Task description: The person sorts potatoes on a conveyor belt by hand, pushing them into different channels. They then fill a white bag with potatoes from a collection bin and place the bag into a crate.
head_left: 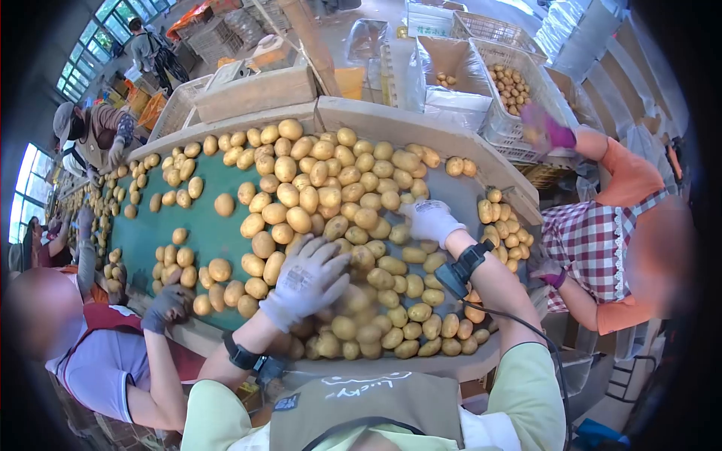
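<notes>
My left hand [304,282], in a white-grey work glove, lies over the heap of potatoes [301,197] with its fingers spread. Some potatoes just right of it are smeared by motion. At the heap's right side is my right hand [432,221], gloved the same way, its fingers stretched toward the potatoes and touching their edge. Neither palm shows, and I see nothing gripped. Dark devices are strapped to both wrists. The potatoes lie on a green conveyor belt [203,233] that meets a grey sorting surface [459,194] on the right.
A co-worker [602,225] stands at the right end, one purple glove near a crate of potatoes [511,89]. Another co-worker [113,361] is close on my left, a grey glove by the belt. A raised rim [421,124] borders the far side. A lined box [455,64] stands behind.
</notes>
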A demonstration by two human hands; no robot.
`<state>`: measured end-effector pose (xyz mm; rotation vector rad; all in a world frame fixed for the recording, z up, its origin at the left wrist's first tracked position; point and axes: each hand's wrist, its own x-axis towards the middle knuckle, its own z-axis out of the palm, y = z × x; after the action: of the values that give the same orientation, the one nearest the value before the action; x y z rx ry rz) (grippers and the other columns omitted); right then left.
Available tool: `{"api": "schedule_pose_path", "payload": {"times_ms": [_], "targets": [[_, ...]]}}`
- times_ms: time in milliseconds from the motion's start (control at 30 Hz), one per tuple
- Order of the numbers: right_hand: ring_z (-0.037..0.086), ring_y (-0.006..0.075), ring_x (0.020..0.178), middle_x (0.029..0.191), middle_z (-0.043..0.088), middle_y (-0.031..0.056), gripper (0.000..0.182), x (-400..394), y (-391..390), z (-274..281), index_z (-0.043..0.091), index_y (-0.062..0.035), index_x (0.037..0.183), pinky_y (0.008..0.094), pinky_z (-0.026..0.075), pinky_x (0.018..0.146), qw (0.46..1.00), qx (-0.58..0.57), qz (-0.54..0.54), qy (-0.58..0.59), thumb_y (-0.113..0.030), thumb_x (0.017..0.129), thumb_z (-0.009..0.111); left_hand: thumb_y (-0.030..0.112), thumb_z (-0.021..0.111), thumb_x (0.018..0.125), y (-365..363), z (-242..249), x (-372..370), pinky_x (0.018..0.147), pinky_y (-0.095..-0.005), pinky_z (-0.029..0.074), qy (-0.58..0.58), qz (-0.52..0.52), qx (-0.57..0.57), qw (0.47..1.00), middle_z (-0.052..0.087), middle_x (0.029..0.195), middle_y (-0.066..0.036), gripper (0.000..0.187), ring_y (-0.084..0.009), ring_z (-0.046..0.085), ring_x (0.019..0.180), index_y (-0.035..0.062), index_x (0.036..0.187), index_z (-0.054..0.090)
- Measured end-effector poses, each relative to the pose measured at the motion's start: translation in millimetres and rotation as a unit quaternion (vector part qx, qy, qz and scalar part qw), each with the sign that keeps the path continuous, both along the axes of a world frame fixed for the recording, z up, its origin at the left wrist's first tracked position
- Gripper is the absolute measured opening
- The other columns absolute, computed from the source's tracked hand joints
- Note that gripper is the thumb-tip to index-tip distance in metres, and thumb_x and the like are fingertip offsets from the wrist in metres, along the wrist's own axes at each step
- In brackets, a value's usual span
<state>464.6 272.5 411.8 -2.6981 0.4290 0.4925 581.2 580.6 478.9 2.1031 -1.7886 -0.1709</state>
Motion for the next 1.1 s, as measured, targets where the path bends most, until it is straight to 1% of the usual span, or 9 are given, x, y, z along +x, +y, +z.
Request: {"api": "schedule_pose_path", "payload": {"times_ms": [133,433,633,733,800,833,933,1000,1100], "targets": [[0.069,0.0395,0.116,0.131,0.067,0.0221,0.054,-24,-2,-18,0.059,-0.0228,0.146,0.0504,0.055,0.098,0.982,0.048,-0.045,-0.176,-0.028,0.092,0.062,0.034,0.070,0.092,3,-6,20,0.116,-0.0522,0.042,-0.101,0.029,0.025,0.994,0.068,0.129,-0.014,0.039,-0.0369,0.060,0.128,0.0135,0.125,0.074],[0.070,0.0399,0.107,0.118,0.071,0.0193,0.036,10,-4,-9,0.064,-0.0186,0.127,0.0533,0.054,0.089,0.999,-0.045,-0.014,-0.013,-0.031,0.092,0.063,0.037,0.069,0.093,7,-14,20,0.114,-0.0518,0.044,-0.055,0.044,0.045,0.996,0.067,0.133,-0.015,0.033,-0.0369,0.062,0.125,0.0117,0.113,0.079],[0.070,0.0392,0.102,0.118,0.067,0.0164,0.046,-20,-4,47,0.064,-0.0215,0.136,0.0502,0.056,0.092,0.985,-0.038,0.057,-0.158,-0.029,0.091,0.070,0.037,0.069,0.093,20,-14,25,0.113,-0.0523,0.043,-0.051,0.049,0.024,0.997,0.068,0.133,-0.015,0.031,-0.0367,0.060,0.129,0.0134,0.111,0.080],[0.070,0.0376,0.107,0.125,0.066,0.0199,0.046,9,-53,102,0.065,-0.0189,0.135,0.0419,0.058,0.093,0.953,-0.196,0.114,-0.200,-0.026,0.090,0.069,0.038,0.068,0.094,15,-9,24,0.110,-0.0530,0.044,-0.047,0.061,0.054,0.996,0.068,0.133,-0.015,0.031,-0.0368,0.060,0.129,0.0146,0.110,0.080],[0.069,0.0402,0.108,0.121,0.068,0.0237,0.045,35,-115,121,0.066,-0.0125,0.132,0.0436,0.057,0.096,0.804,-0.355,0.010,-0.477,-0.019,0.087,0.069,0.039,0.068,0.094,12,-7,24,0.109,-0.0534,0.045,-0.050,0.063,0.073,0.994,0.068,0.132,-0.015,0.031,-0.0368,0.060,0.129,0.0153,0.109,0.080],[0.069,0.0402,0.108,0.121,0.068,0.0237,0.045,42,-112,124,0.066,-0.0125,0.132,0.0436,0.057,0.096,0.799,-0.360,0.008,-0.482,-0.019,0.087,0.069,0.040,0.068,0.094,12,-9,23,0.107,-0.0536,0.046,-0.044,0.067,0.071,0.994,0.068,0.133,-0.015,0.031,-0.0369,0.060,0.129,0.0156,0.109,0.081],[0.067,0.0410,0.115,0.126,0.068,0.0267,0.041,79,-66,109,0.067,-0.0052,0.126,0.0480,0.053,0.102,0.966,-0.036,0.016,-0.254,-0.018,0.087,0.065,0.041,0.068,0.094,10,-5,22,0.105,-0.0537,0.047,-0.039,0.075,0.071,0.994,0.068,0.133,-0.015,0.031,-0.0369,0.059,0.131,0.0164,0.107,0.082],[0.065,0.0406,0.118,0.121,0.068,0.0272,0.062,85,-25,66,0.058,-0.0059,0.145,0.0482,0.051,0.103,0.968,0.032,0.162,-0.191,-0.024,0.087,0.070,0.041,0.068,0.095,11,-4,19,0.104,-0.0533,0.047,-0.039,0.084,0.086,0.992,0.068,0.132,-0.015,0.031,-0.0371,0.059,0.131,0.0166,0.108,0.082],[0.062,0.0411,0.120,0.129,0.063,0.0243,0.076,72,16,32,0.053,-0.0086,0.151,0.0499,0.049,0.102,0.974,0.006,0.097,-0.205,-0.031,0.082,0.075,0.040,0.068,0.095,16,-11,18,0.104,-0.0527,0.047,-0.050,0.079,0.065,0.993,0.068,0.132,-0.015,0.030,-0.0374,0.059,0.131,0.0172,0.107,0.082]]}}
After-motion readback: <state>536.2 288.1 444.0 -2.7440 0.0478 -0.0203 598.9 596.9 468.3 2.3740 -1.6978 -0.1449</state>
